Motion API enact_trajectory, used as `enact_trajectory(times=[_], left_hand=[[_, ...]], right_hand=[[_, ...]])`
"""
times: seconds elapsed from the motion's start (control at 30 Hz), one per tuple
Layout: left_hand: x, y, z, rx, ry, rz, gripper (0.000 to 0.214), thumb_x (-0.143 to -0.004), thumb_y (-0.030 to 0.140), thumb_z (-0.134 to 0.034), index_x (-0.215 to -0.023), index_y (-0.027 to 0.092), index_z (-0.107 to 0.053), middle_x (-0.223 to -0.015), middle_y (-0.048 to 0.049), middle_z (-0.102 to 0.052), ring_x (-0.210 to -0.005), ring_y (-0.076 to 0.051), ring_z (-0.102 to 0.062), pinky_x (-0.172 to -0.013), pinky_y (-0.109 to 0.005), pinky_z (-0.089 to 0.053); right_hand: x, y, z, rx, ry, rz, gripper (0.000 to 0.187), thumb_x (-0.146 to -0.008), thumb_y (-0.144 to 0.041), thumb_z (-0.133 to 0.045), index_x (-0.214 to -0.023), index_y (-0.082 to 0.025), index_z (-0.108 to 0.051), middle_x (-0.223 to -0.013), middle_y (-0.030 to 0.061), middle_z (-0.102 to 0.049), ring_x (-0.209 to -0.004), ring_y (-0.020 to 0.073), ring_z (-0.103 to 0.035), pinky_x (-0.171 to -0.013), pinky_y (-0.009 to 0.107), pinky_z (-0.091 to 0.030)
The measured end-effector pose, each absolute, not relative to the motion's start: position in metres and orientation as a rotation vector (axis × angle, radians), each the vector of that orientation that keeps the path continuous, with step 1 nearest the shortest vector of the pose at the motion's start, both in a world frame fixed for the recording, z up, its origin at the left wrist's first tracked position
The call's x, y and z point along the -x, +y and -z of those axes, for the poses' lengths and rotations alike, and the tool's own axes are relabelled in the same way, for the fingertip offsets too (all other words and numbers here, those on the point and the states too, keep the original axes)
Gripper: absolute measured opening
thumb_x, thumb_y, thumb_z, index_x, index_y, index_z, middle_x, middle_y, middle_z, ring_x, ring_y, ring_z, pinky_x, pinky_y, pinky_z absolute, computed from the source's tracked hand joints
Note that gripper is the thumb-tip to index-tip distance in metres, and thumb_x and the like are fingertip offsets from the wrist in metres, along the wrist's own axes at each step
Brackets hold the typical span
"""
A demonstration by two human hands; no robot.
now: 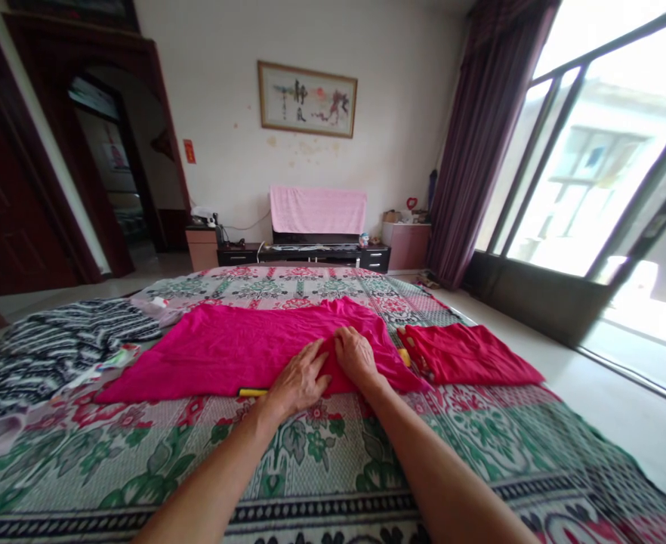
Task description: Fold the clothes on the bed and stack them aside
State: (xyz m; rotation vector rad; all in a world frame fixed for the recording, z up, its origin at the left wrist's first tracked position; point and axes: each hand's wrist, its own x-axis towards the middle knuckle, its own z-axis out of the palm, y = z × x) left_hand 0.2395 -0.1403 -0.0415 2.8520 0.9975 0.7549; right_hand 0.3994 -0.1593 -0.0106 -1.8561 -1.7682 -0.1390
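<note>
A bright pink garment [242, 340] lies spread over the patterned bed cover [225, 453], with some creases and a raised fold at its far right edge. My left hand [302, 378] rests on the near part of this garment, thumb and fingers apart. Just beside it, my right hand [356, 353] lies on the same cloth with its fingers bent down against it. Part of the right fingertips is hidden from me. A yellow and black strip [252, 392] shows at the garment's near edge, left of my left hand.
A folded red garment [474, 353] lies to the right, with a small yellow object [404, 357] next to it. Black-and-white striped cloth [66, 340] is heaped on the left. Beyond the bed stands a low black cabinet [239, 257] below a pink towel [319, 209].
</note>
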Motion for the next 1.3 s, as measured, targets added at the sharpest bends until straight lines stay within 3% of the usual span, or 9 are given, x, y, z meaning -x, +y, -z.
enact_trajectory(times=[0.13,0.4,0.63,0.8,1.1,1.3], left_hand=[[-0.239,-0.141,0.041,-2.855,0.987,-0.746,0.047,-0.087,0.032,-0.048,-0.129,0.013,-0.053,-0.15,-0.0133,-0.035,-0.138,-0.026,-0.032,-0.115,-0.039,-0.029],[-0.239,-0.144,0.038,-2.888,0.898,-0.793,0.051,-0.088,0.027,-0.046,-0.137,0.015,-0.045,-0.154,-0.0107,-0.027,-0.142,-0.026,-0.02,-0.115,-0.044,-0.027],[-0.241,-0.146,0.039,-2.829,1.116,-0.592,0.05,-0.09,0.038,-0.043,-0.134,0.015,-0.05,-0.147,-0.0143,-0.04,-0.137,-0.03,-0.032,-0.109,-0.048,-0.034],[-0.241,-0.145,0.041,-2.805,1.145,-0.582,0.051,-0.089,0.039,-0.044,-0.134,0.016,-0.05,-0.146,-0.0148,-0.041,-0.136,-0.03,-0.035,-0.109,-0.049,-0.034],[-0.234,-0.151,0.024,-2.824,1.034,-0.809,0.045,-0.084,0.035,-0.054,-0.125,0.016,-0.057,-0.138,-0.0134,-0.05,-0.128,-0.025,-0.045,-0.109,-0.04,-0.038],[-0.155,-0.151,0.006,-2.844,1.231,-0.816,0.038,-0.083,0.03,-0.052,-0.117,0.016,-0.062,-0.127,-0.0119,-0.058,-0.122,-0.023,-0.052,-0.108,-0.036,-0.04]], right_hand=[[-0.406,-0.162,0.003,1.895,-1.666,0.17,0.031,-0.086,-0.018,-0.044,-0.112,-0.018,-0.061,-0.105,0.009,-0.065,-0.094,0.0198,-0.059,-0.082,0.028,-0.038],[-0.43,-0.165,-0.002,1.932,-1.508,0.1,0.032,-0.084,-0.014,-0.043,-0.103,-0.018,-0.068,-0.104,0.0076,-0.066,-0.095,0.0178,-0.059,-0.084,0.025,-0.04],[-0.433,-0.165,0.015,2.071,-1.624,0.172,0.027,-0.083,-0.02,-0.045,-0.093,-0.019,-0.071,-0.095,0.0092,-0.067,-0.089,0.0217,-0.058,-0.078,0.03,-0.042],[-0.43,-0.168,0.019,2.057,-1.67,0.248,0.026,-0.086,-0.029,-0.047,-0.095,-0.018,-0.069,-0.1,0.0098,-0.065,-0.094,0.0239,-0.056,-0.078,0.032,-0.042],[-0.431,-0.166,0.017,2.049,-1.719,0.224,0.029,-0.085,-0.03,-0.046,-0.1,-0.019,-0.069,-0.108,0.0113,-0.065,-0.096,0.0266,-0.058,-0.083,0.037,-0.043],[-0.441,-0.164,0.016,1.949,-1.717,0.195,0.034,-0.083,-0.029,-0.047,-0.109,-0.016,-0.066,-0.109,0.0142,-0.065,-0.09,0.0243,-0.063,-0.082,0.036,-0.046]])
